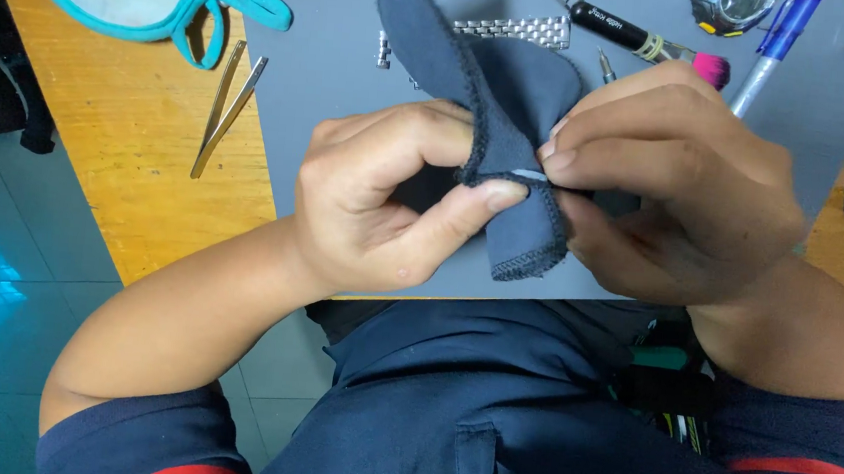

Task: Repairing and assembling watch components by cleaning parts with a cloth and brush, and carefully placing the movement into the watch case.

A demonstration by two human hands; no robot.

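Tweezers [226, 106] on the wooden table [124, 133]; metal watch band [519, 29], pen [778, 44] on grey mat [326, 59].

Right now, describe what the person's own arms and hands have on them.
Both hands, the left hand and the right hand, are bare: no gloves, rings or watch visible. Forearms are bare too. Dark navy short sleeves with red stripes cover the upper arms; the right sleeve also shows white below the red.

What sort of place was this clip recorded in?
Probably a watch-repair bench: a metal link watch bracelet, steel tweezers and a black-handled tool with a pink tip lie on a grey work mat.
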